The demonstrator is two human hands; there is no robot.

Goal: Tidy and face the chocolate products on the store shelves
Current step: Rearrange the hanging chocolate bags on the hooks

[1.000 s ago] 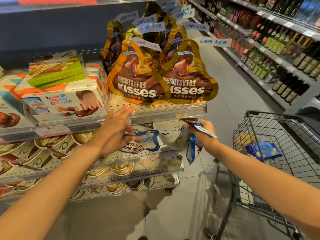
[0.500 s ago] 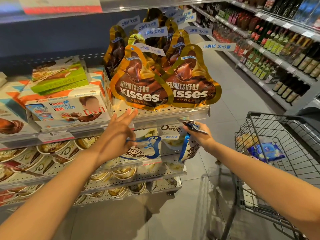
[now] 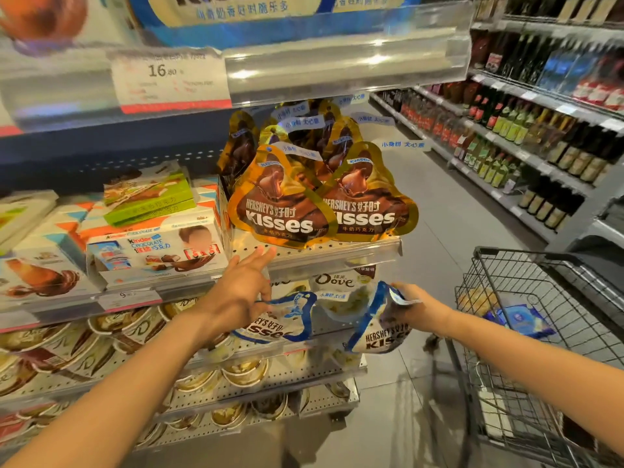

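Now the right hand pinches a soft, crinkly white Kisses pouch by its top edge, light and floppy below the fingers, while the left hand hovers spread, empty.

The left hand hides part of a white Kisses bag.

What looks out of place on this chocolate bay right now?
One blue-and-white Kisses bag is off the shelf, held tilted in the right hand. Another blue-trimmed Kisses bag lies slumped on the lower shelf by the left hand.
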